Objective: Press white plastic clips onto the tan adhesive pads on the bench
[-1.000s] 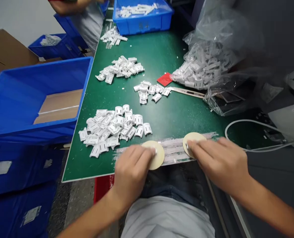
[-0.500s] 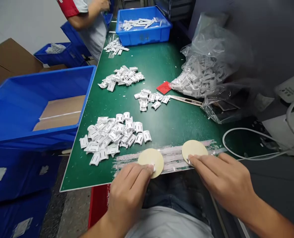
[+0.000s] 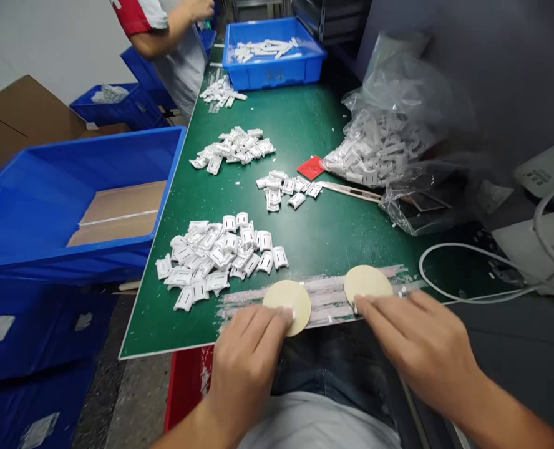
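Note:
My left hand is closed in a pinch over a flat cream round disc at the table's near edge. A small white piece shows at its fingertips. My right hand is also pinched closed, its fingertips at the lower edge of a second cream disc; what they hold is hidden. Both discs lie on a band of whitish tape strips. Left of them, a heap of white curved plastic parts with slots lies on the green tabletop.
Further back are more heaps of white parts, a red square, a cutter knife and a clear bag of parts. A blue bin stands at the far end, near another person. A white cable loops at right.
The view has shifted slightly, so the table appears a little to the right and lower. Both hands stay at their discs; the right fingertips have moved slightly, hiding the white bit seen there before.

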Action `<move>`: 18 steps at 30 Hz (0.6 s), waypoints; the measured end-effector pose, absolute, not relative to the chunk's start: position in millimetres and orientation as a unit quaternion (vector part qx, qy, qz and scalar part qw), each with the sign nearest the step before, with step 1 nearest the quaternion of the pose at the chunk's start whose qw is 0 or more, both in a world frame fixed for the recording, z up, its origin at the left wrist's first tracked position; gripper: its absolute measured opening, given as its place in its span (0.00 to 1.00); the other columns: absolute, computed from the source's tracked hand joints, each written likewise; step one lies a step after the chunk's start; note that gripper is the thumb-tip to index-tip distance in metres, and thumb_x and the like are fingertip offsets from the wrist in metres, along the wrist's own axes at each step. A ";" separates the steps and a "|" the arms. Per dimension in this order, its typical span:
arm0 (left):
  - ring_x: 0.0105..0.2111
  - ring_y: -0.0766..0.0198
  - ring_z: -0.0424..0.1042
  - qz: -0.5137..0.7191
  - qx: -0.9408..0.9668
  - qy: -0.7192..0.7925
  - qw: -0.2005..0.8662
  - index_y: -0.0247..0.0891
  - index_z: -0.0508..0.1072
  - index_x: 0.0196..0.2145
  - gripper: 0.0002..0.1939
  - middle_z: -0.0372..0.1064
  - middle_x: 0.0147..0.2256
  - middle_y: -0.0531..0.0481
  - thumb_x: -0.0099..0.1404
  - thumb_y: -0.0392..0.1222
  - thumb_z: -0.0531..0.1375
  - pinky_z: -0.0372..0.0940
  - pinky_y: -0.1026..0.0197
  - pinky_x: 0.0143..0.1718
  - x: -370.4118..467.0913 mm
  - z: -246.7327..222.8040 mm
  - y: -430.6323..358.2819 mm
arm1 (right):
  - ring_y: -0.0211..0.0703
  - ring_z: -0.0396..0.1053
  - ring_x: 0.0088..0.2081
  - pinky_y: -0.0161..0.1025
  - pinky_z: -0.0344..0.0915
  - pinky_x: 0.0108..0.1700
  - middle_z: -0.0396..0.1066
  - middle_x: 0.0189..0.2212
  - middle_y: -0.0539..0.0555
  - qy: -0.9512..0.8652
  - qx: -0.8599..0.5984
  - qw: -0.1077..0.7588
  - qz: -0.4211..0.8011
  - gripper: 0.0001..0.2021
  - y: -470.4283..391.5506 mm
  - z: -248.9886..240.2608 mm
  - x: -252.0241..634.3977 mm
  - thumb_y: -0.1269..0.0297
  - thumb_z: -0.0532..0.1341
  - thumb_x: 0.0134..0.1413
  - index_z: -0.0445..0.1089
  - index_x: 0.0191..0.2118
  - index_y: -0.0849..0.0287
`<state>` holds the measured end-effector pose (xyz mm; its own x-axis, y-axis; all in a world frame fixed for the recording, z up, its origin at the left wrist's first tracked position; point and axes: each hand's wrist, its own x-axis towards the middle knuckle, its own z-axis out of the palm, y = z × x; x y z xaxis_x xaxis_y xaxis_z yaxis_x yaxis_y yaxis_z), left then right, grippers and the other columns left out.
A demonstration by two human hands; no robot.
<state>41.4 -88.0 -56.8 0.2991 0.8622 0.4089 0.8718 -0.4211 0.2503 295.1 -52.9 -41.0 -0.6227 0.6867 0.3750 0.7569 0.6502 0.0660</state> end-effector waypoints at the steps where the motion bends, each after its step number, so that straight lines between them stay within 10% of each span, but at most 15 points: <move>1: 0.33 0.61 0.70 -0.255 -0.806 -0.534 0.001 0.38 0.74 0.40 0.07 0.74 0.32 0.47 0.67 0.31 0.57 0.63 0.59 0.37 40.8 -57.0 -88.3 | 0.41 0.62 0.29 0.41 0.52 0.34 0.72 0.27 0.54 -0.898 -0.397 0.165 -0.101 0.10 -54.3 -41.4 295.2 0.77 0.56 0.62 0.75 0.42 0.62; 18: 0.31 0.62 0.68 -0.272 -0.805 -0.527 0.011 0.38 0.73 0.36 0.07 0.72 0.30 0.49 0.69 0.33 0.55 0.62 0.60 0.35 39.1 -55.5 -83.9 | 0.41 0.59 0.28 0.41 0.51 0.33 0.69 0.25 0.53 -0.891 -0.405 0.170 -0.120 0.12 -50.0 -40.0 293.2 0.78 0.54 0.62 0.75 0.39 0.64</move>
<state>39.1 -83.9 -55.5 0.2963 0.8427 0.4496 0.8548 -0.4439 0.2687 293.2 -50.0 -40.0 -0.6149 0.6795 0.4001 0.7613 0.6438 0.0768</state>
